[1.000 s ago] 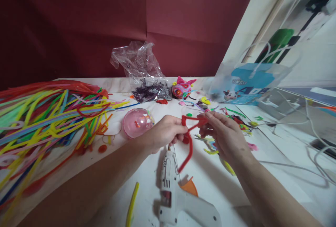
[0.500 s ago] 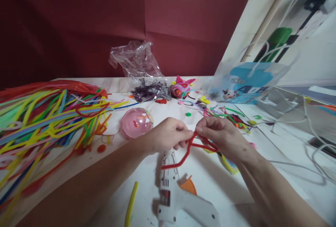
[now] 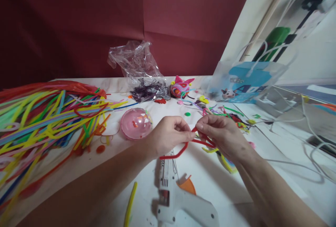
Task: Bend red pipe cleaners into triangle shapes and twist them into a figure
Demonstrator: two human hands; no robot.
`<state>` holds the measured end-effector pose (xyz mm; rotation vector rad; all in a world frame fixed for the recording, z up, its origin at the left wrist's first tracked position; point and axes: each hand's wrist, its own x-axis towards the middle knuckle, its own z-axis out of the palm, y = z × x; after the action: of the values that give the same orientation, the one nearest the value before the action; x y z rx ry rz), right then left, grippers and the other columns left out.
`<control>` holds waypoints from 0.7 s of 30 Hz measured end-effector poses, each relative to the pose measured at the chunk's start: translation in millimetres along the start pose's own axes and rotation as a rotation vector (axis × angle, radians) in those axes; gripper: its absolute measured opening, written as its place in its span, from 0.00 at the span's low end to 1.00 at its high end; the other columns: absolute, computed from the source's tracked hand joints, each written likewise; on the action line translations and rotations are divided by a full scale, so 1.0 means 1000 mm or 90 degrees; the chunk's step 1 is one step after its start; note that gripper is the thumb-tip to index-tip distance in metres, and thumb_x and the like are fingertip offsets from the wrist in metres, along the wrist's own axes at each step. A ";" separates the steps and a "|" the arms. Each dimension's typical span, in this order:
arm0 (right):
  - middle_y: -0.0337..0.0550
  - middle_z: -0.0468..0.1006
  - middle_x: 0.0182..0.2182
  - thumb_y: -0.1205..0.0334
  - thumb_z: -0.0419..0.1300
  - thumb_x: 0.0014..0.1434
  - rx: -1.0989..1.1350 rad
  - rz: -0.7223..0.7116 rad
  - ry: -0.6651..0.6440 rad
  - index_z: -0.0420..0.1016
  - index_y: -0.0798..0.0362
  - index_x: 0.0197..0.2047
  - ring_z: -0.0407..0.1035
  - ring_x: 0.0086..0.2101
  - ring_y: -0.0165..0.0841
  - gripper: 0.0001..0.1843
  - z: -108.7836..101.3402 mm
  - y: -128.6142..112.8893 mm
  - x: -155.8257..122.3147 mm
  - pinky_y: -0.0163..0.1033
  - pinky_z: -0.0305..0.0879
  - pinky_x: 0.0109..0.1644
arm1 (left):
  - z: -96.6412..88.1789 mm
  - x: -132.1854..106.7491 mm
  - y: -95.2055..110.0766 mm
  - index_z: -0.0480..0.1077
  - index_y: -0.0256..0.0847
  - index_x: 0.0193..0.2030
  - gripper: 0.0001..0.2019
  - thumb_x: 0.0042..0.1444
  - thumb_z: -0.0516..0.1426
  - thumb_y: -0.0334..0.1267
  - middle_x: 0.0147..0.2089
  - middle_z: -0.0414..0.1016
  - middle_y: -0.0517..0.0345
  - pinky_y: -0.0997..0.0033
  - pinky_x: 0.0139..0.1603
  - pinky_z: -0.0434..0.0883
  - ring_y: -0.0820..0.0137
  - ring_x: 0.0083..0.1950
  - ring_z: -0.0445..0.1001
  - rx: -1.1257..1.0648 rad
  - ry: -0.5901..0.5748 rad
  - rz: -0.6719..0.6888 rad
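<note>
Red pipe cleaner [image 3: 181,151]: bent, held above the surface [image 3: 166,109], five o'clock from centre
Left hand [image 3: 173,134]: pinching it
Right hand [image 3: 223,132]: pinching it too, though fingers partly hide the folds
Glue gun [image 3: 181,199]: lying at six o'clock

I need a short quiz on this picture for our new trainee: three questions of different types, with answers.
1. What do the left hand and right hand hold?
2. True or false: the glue gun lies nearer to the person than the pink shell.
3. What colour is the short stick left of the glue gun? a) green b) yellow c) blue

Key: 1. A bent red pipe cleaner. 2. True. 3. b.
</note>
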<state>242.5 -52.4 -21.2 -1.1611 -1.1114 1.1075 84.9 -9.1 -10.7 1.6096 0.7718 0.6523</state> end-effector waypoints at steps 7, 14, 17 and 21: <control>0.40 0.75 0.17 0.60 0.70 0.38 0.092 0.032 -0.023 0.75 0.56 0.23 0.67 0.19 0.27 0.10 0.003 0.000 0.001 0.31 0.64 0.24 | 0.001 0.002 -0.011 0.64 0.37 0.24 0.09 0.44 0.57 0.41 0.21 0.65 0.63 0.77 0.21 0.55 0.77 0.22 0.61 0.085 0.010 0.003; 0.43 0.77 0.19 0.62 0.67 0.40 0.154 0.090 -0.078 0.78 0.56 0.28 0.70 0.20 0.30 0.09 0.000 -0.002 0.000 0.33 0.64 0.23 | 0.003 0.001 -0.002 0.63 0.37 0.23 0.06 0.46 0.57 0.34 0.15 0.61 0.67 0.80 0.18 0.54 0.81 0.17 0.57 0.031 0.026 -0.018; 0.41 0.77 0.19 0.63 0.69 0.38 0.126 0.062 -0.081 0.77 0.56 0.26 0.68 0.18 0.27 0.09 0.001 0.000 0.002 0.31 0.62 0.22 | 0.004 -0.001 0.003 0.62 0.36 0.23 0.06 0.46 0.57 0.31 0.14 0.62 0.67 0.80 0.17 0.54 0.81 0.15 0.58 -0.011 0.040 -0.046; 0.38 0.74 0.15 0.62 0.69 0.37 0.070 0.028 -0.049 0.76 0.56 0.21 0.64 0.16 0.25 0.08 0.002 0.004 0.003 0.30 0.58 0.20 | 0.004 -0.003 0.006 0.62 0.36 0.22 0.07 0.47 0.57 0.33 0.13 0.62 0.67 0.81 0.15 0.52 0.82 0.14 0.58 -0.025 0.003 -0.052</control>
<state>240.7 -48.9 -24.5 -1.0701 -1.0739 1.2407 87.2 -14.2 -6.0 1.5327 0.8194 0.6089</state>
